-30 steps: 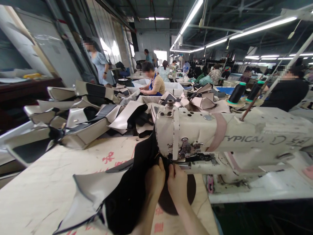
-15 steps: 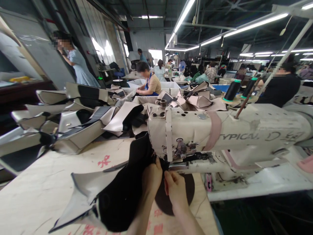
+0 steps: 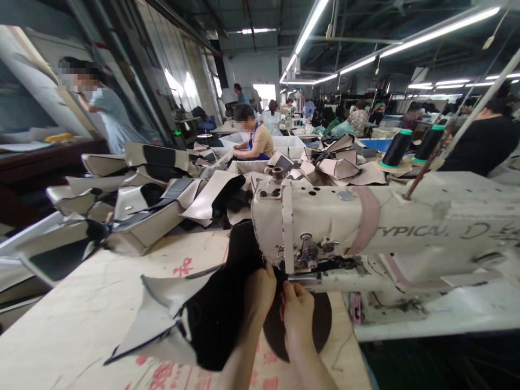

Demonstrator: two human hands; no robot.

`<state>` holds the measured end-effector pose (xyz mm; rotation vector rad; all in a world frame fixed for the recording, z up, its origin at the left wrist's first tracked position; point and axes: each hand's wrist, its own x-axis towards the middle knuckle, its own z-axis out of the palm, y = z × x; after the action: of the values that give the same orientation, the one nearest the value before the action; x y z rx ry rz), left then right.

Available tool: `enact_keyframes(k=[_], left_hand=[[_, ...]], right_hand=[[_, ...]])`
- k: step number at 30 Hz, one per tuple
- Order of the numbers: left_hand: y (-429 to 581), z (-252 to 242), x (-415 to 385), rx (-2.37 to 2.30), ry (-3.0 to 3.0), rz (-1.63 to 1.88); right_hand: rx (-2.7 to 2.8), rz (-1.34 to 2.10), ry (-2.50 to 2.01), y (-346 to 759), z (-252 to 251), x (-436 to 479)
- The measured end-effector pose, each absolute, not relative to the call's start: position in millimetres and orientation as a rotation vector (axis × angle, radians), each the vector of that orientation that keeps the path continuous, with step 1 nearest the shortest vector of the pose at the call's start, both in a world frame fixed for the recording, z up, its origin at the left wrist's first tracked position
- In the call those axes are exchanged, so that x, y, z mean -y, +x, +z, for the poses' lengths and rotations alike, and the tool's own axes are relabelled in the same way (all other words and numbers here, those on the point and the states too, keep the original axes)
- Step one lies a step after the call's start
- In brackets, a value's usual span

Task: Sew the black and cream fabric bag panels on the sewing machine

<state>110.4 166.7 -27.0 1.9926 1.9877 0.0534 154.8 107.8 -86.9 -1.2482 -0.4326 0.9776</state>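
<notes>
In the head view a beige and black sewn piece (image 3: pixel 221 319) lies on the pale wooden table, its black fabric running under the head of a sewing machine (image 3: pixel 309 216). Fingers bent, my left hand (image 3: pixel 260 290) grips the edge of that black fabric close beside the needle area. My right hand (image 3: pixel 298 311) is closed in a pinch just below the machine's cylinder arm; what lies between its fingertips is hidden. Beneath my right hand a dark round disc (image 3: pixel 322 327) rests on the table. The needle itself is covered by the machine head and my fingers.
Beige and black pieces (image 3: pixel 142 216) are heaped behind the table (image 3: pixel 73 325) and beyond the machine. Two black thread spools (image 3: pixel 397 149) stand above it at right. A seated person (image 3: pixel 258 138) works behind the heap; another person (image 3: pixel 109 114) stands at far left.
My view has turned slightly left, shifting the machine and table rightward in the picture. Both hands keep nearly the same places at the machine. The standing person has moved left.
</notes>
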Motion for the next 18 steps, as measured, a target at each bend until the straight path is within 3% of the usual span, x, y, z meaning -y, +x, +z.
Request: enact_keyframes(k=[7,9,14,16,18], left_hand=[[110,-29,-170,-1.972,1.976,0.044],[111,-28,-169,-1.974,1.96,0.048],[112,-23,-168,-1.999,1.914,0.078],[113,-22,-166,-2.005,1.902,0.09],[113,-22,-165,-2.008,1.9,0.095]], right_hand=[[0.627,1.032,-1.3,168,-75,-100],[0.772,0.901,-1.377,200,-69,-82],[1.133,-0.555,-1.625,353,-57,-9],[1.265,-0.813,-1.772,407,-66,16],[1.408,-0.849,-1.828,437,-85,35]])
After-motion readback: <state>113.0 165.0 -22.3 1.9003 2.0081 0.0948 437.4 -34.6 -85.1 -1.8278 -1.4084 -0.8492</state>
